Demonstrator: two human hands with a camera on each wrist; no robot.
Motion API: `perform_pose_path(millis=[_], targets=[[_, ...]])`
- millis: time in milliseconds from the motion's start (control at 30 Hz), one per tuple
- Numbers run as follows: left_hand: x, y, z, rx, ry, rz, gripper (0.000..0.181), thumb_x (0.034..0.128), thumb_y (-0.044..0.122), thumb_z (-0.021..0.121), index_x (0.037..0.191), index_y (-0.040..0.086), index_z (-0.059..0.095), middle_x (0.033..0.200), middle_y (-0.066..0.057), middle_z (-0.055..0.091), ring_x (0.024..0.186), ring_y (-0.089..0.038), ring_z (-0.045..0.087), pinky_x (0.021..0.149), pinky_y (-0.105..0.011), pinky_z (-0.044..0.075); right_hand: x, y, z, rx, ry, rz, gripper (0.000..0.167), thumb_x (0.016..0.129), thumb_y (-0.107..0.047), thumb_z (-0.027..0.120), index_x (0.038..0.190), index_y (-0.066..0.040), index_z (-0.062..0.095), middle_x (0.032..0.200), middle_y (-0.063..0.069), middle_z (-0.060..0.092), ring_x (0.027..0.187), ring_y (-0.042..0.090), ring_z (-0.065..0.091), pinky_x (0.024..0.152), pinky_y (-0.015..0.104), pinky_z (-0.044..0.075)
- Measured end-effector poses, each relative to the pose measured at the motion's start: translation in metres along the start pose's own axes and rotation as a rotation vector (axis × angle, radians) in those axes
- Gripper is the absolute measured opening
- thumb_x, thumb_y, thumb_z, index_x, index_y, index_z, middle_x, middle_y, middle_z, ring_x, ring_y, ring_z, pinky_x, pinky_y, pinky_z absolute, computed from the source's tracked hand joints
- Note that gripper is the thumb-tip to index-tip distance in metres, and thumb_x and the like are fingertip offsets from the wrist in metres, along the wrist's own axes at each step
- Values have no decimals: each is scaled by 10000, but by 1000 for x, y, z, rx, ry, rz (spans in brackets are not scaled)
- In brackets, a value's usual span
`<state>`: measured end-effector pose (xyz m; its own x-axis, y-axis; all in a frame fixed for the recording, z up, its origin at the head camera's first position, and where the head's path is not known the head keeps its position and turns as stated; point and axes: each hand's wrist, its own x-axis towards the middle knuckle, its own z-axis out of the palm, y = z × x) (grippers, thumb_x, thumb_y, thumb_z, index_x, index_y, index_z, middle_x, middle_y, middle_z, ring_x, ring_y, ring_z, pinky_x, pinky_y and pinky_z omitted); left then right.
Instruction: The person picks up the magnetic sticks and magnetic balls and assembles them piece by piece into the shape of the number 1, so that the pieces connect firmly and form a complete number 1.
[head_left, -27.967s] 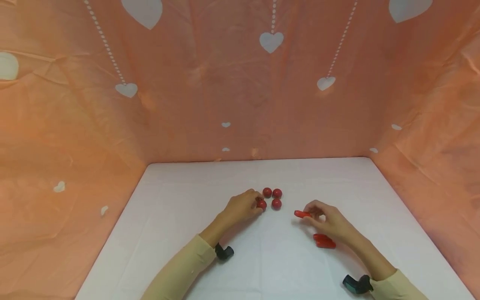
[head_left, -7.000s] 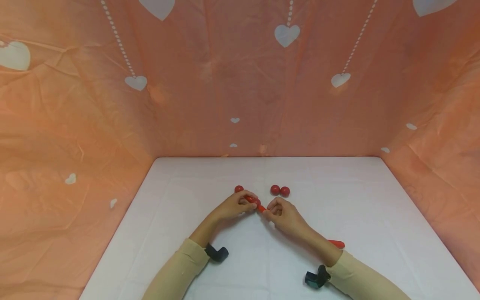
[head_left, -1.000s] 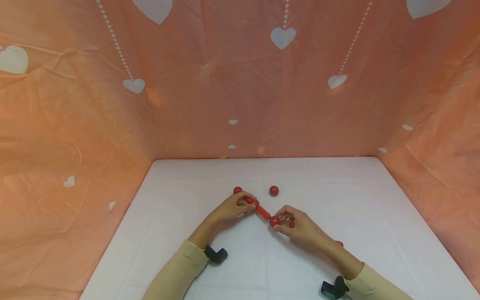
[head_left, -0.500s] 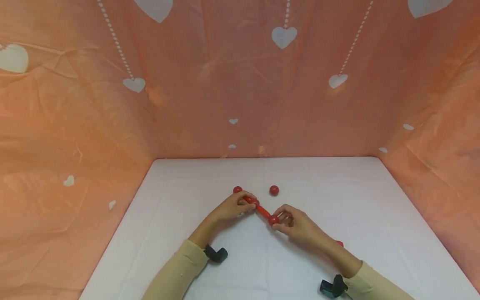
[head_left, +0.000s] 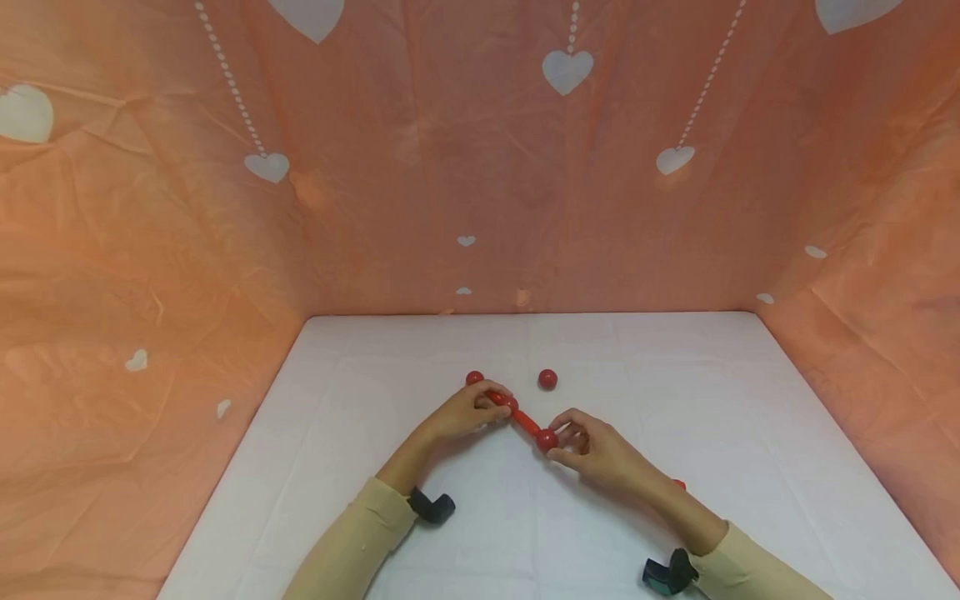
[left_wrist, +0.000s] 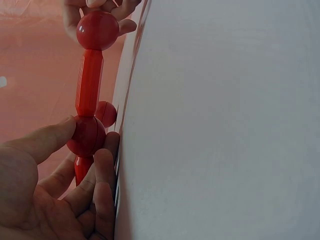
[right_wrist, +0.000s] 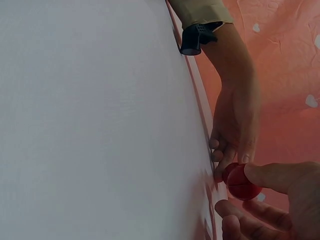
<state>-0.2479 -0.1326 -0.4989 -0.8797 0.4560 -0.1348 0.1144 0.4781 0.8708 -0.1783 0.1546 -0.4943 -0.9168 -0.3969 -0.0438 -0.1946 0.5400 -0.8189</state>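
Note:
A chain of red toy balls and rods lies between the two hands. My left hand (head_left: 468,412) pinches the middle ball (left_wrist: 86,137) between thumb and fingers; a lower rod (left_wrist: 83,169) runs back under those fingers. From that ball a ridged red rod (left_wrist: 90,82) leads to the end ball (head_left: 546,439). Thumb and fingers of my right hand (head_left: 603,450) hold this end ball, which meets the rod's tip. Beyond the left fingers another red ball (head_left: 475,378) shows at the chain's far side; its joint is partly hidden by the hand.
One loose red ball (head_left: 547,380) lies farther back on the white table (head_left: 375,358). Behind the right forearm peeks the end of another red rod (head_left: 679,484), mostly covered. Orange cloth (head_left: 480,183) with pale hearts surrounds the table on three sides.
Earlier the balls and rods lay loose; later they formed a chain. Since seven seconds ago, one back ball has come to the rod's end. In the last second the right hand shifts it slightly.

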Motion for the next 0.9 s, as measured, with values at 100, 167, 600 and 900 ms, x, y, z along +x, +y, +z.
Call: perform_pose_path(millis=[100,167,600,900], targets=[[0,1,-1,7,4,-2,296,1034,316,744,1306,207,704,1119,22,721,1066,-192,646,957,-394,528,-2,0,-2,-10,6,1,328,949,-268,842,1220,-202,669,1059,-32,736,897,188,645,727,290,561],[0,1,-1,10,7,3,295,1036,313,741,1305,198,705,1115,19,720,1059,-192,643,944,-385,523,-3,0,-5,-25,13,-4,329,948,-260,842,1220,-195,670,1061,-36,741,912,180,650,743,288,567],[-1,1,-1,-4,-4,2,299,1038,307,740,1311,190,704,1082,6,699,1020,-195,614,875,-332,503,-13,2,-25,-31,57,20,304,971,-259,822,1224,-151,691,1035,-26,710,905,187,619,706,282,561],[-1,3,0,2,0,4,309,1029,305,752,1308,181,704,1089,8,701,1024,-189,619,871,-322,518,-22,5,-43,-95,93,-21,298,975,-213,816,1228,-121,689,1029,-33,722,898,173,631,738,264,560]])
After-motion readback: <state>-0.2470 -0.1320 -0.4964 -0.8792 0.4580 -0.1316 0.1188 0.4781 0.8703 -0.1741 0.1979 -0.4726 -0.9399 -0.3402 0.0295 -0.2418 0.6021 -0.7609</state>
